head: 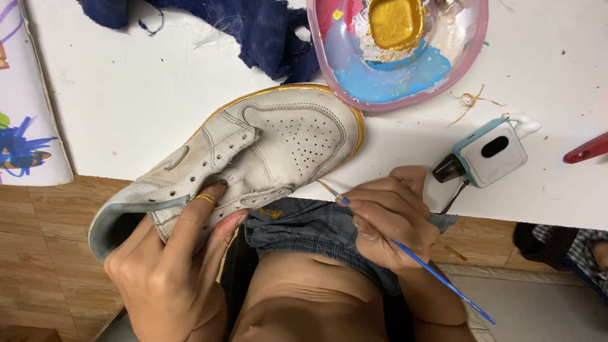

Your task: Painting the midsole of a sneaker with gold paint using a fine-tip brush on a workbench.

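At table edge, left hand (168, 266) clamps white sneaker (240, 158); right hand (389, 215) pinches blue paintbrush (411, 256) beside gold-painted sole.

Shoe (253, 158) at table (126, 95) edge, left hand (171, 259) at its seven o'clock, right hand (389, 215) with brush (437, 275) at four, palette bowl (399, 50) at one, cloth (253, 25) at twelve.

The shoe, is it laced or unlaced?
Unlaced: the shoe shows bare eyelets, no laces. The left hand holds it.
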